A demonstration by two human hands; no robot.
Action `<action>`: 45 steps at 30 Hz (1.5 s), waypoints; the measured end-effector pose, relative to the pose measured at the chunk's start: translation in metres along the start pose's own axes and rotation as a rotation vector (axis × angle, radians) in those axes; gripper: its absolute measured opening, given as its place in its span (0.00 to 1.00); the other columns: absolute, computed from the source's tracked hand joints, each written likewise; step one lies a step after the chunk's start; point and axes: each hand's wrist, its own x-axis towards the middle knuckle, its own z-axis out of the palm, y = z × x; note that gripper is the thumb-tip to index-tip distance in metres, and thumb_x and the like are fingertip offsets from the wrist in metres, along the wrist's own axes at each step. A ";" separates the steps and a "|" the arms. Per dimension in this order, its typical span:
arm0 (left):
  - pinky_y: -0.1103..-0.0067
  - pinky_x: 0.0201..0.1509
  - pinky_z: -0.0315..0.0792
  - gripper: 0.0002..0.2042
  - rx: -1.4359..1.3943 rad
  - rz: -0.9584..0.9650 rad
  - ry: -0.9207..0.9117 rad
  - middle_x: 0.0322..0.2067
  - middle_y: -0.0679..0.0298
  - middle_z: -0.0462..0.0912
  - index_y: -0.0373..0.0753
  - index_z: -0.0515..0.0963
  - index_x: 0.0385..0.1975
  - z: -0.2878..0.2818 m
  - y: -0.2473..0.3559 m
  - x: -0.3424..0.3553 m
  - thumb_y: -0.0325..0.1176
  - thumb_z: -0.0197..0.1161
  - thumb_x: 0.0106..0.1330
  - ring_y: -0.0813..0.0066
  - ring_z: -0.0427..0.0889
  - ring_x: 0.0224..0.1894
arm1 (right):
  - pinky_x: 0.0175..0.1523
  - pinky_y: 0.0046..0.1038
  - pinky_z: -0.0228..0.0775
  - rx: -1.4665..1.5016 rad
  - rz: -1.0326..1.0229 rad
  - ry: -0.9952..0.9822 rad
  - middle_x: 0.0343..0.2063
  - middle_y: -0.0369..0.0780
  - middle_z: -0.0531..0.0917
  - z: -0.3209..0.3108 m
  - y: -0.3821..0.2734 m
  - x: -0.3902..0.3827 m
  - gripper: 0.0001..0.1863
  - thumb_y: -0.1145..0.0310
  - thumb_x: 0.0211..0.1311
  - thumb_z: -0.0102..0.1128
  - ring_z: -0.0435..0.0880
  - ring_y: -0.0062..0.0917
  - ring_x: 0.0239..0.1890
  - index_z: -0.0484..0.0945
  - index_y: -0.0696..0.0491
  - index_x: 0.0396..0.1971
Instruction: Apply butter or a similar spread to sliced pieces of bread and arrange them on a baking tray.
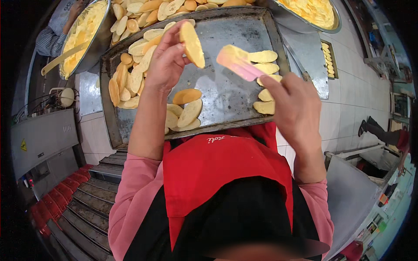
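In my left hand is a halved oval bread slice, held up on edge with yellow cream over its cut face. My right hand grips a pink spatula whose blade carries more of that cream. Below both hands lies a large dark metal baking tray. Along the tray's right side, several cream-coated slices lie in a column, partly hidden by my right hand. Plain bread slices rest at the near edge, and a heap of them fills the left side.
Metal bowls of yellow cream stand at far left and far right; a wooden-handled spatula leans in the left one. More bread is piled beyond the tray. A long tool lies right of it. Another person's arm shows at upper left.
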 end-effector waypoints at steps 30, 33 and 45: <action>0.81 0.39 0.71 0.24 0.775 0.045 0.183 0.38 0.58 0.75 0.36 0.61 0.46 0.028 -0.151 0.098 0.26 0.63 0.50 0.76 0.76 0.34 | 0.26 0.13 0.51 1.412 0.800 0.517 0.22 0.30 0.69 0.029 0.065 -0.057 0.13 0.77 0.59 0.49 0.62 0.11 0.22 0.73 0.62 0.45; 0.80 0.38 0.72 0.21 0.937 -0.051 0.206 0.36 0.59 0.76 0.36 0.66 0.42 0.049 -0.144 0.094 0.26 0.65 0.48 0.76 0.77 0.32 | 0.25 0.13 0.51 1.429 0.828 0.542 0.22 0.31 0.70 0.032 0.078 -0.067 0.13 0.77 0.59 0.49 0.62 0.12 0.21 0.73 0.62 0.45; 0.73 0.35 0.72 0.14 1.498 0.050 0.181 0.30 0.57 0.79 0.40 0.73 0.39 -0.005 -0.063 0.033 0.34 0.62 0.52 0.62 0.78 0.33 | 0.22 0.13 0.50 1.863 0.763 0.355 0.19 0.38 0.69 0.059 0.069 -0.060 0.15 0.71 0.64 0.44 0.58 0.12 0.16 0.67 0.61 0.48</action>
